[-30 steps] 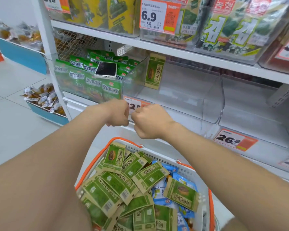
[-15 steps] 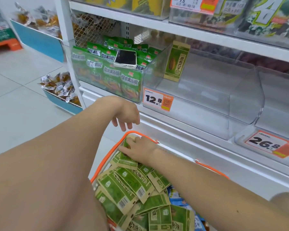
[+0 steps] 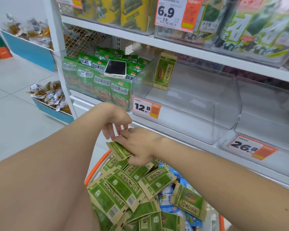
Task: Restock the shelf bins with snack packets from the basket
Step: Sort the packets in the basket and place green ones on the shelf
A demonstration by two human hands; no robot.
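Observation:
An orange-rimmed basket at the bottom holds several green-and-tan snack packets and some blue ones. My right hand grips one green packet at the basket's far end, lifted off the pile. My left hand hangs just above it with fingers loose, its fingertips close to the right hand's fingers. A clear shelf bin behind the 12.8 price tag holds a single matching green packet standing upright against its left wall.
The bin to the left is full of bright green packets with a phone lying on top. A bare clear bin sits above the 26.8 tag. Upper shelf bins hold seaweed packs. Blue floor bins of wrapped snacks stand at left.
My right hand has closed on a green packet and raised it from the pile. My left hand dropped slightly toward it. The view moved closer to the shelf.

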